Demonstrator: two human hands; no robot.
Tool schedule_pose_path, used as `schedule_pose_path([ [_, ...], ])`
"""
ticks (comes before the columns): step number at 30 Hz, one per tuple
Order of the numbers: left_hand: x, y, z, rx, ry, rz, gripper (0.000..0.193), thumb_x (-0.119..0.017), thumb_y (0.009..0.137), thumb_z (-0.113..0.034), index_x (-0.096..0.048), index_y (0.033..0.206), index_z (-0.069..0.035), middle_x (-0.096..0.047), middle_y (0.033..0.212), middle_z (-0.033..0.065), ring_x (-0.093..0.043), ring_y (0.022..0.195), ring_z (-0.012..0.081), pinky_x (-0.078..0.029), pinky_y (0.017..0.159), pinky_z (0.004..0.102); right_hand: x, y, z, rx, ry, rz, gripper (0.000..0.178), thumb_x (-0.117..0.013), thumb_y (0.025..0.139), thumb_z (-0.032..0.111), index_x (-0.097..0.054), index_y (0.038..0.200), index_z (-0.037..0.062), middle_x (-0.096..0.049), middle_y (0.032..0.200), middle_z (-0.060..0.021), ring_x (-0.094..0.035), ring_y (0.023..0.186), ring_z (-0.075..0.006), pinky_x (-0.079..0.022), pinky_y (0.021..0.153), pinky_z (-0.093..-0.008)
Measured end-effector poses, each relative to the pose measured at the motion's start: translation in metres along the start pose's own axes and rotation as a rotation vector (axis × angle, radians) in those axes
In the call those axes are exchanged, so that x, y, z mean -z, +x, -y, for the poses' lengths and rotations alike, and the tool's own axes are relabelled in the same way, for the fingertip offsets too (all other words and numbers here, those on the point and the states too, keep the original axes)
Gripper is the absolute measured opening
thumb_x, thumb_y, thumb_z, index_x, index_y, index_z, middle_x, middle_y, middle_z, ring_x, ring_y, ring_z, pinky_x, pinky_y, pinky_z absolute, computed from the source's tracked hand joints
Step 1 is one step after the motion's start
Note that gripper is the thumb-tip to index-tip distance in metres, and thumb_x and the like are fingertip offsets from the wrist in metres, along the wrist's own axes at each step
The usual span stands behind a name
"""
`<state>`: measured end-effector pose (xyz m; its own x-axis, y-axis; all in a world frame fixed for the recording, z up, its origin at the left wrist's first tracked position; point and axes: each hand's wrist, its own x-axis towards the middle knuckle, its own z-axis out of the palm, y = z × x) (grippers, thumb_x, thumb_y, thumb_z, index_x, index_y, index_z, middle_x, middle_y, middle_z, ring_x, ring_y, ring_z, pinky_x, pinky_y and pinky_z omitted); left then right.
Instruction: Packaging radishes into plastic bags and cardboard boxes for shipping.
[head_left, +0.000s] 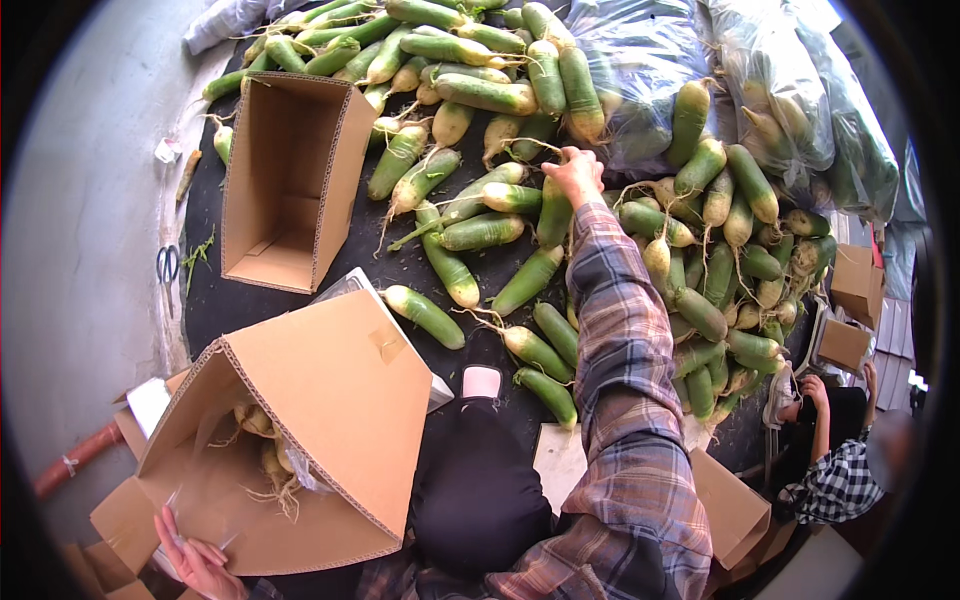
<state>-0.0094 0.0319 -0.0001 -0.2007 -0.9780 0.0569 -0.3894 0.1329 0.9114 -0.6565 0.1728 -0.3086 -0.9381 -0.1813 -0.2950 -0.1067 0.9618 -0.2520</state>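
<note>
My right hand (577,177) reaches far over the pile and is closed at the pale root end of a green radish (553,215). Part of that radish is hidden by the hand and sleeve. My left hand (195,562) is at the lower left rim of a tilted cardboard box (325,400), its fingers stretched out against the rim and a clear plastic liner (220,535). Inside this box several radishes (275,450) show their pale, rooty ends. More loose green radishes (425,317) lie on the dark surface between the box and my right arm.
A second cardboard box (290,190), open and upright, stands beyond the first. Radishes heap up at the back and right, beside filled clear plastic bags (640,70). Scissors (168,265) lie at the left edge. A person in a checked shirt (840,480) is at far right.
</note>
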Motion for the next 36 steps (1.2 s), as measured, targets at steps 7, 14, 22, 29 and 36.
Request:
schedule_pose_path([
  [7,-0.001,0.000,-0.001,-0.019,-0.022,0.009,0.050,-0.040,0.095,-0.009,-0.026,0.140,0.005,-0.032,0.143,0.0260,-0.036,0.045,-0.0005,-0.034,0.042,0.0123,0.000,-0.017,-0.023,0.329,0.305,-0.256,0.022,-0.068,0.079,0.029,-0.071,0.092,0.0115,-0.068,0.085,-0.0119,-0.065,0.081,-0.0242,-0.049,0.072,-0.0350],
  [14,0.001,-0.008,-0.007,0.003,-0.090,-0.017,0.051,-0.040,0.089,-0.001,-0.031,0.139,0.005,-0.036,0.139,0.0276,-0.038,0.047,0.0001,-0.037,0.045,0.0132,0.040,-0.121,-0.044,0.273,0.910,0.042,0.018,-0.062,0.088,0.016,-0.070,0.098,0.0024,-0.068,0.090,-0.0011,-0.060,0.082,-0.0089,-0.046,0.075,-0.0213],
  [22,-0.005,-0.002,-0.012,0.044,-0.210,0.133,0.059,-0.043,0.081,0.007,-0.035,0.139,-0.002,-0.042,0.138,0.0212,-0.040,0.052,-0.0011,-0.037,0.049,0.0133,0.161,-0.205,-0.034,0.325,0.894,0.111,0.027,-0.054,0.094,0.025,-0.062,0.112,0.0057,-0.061,0.116,-0.0066,-0.058,0.102,-0.0156,-0.055,0.071,-0.0287],
  [29,0.011,-0.011,-0.010,0.026,-0.289,0.213,0.064,-0.047,0.081,0.009,-0.031,0.142,-0.004,-0.039,0.141,0.0182,-0.036,0.057,-0.0024,-0.035,0.051,0.0136,0.304,-0.281,0.032,0.898,1.310,0.271,0.026,-0.040,0.098,0.019,-0.057,0.106,0.0015,-0.044,0.131,-0.0265,-0.049,0.118,-0.0356,-0.053,0.087,-0.0474],
  [36,0.016,-0.012,-0.007,0.037,-0.377,0.268,0.066,-0.048,0.082,0.010,-0.027,0.143,-0.004,-0.036,0.143,0.0141,-0.035,0.064,-0.0006,-0.036,0.057,0.0159,0.246,-0.418,0.187,1.055,1.082,1.051,0.030,-0.040,0.098,0.015,-0.053,0.119,-0.0003,-0.054,0.122,-0.0185,-0.053,0.114,-0.0292,-0.049,0.090,-0.0413],
])
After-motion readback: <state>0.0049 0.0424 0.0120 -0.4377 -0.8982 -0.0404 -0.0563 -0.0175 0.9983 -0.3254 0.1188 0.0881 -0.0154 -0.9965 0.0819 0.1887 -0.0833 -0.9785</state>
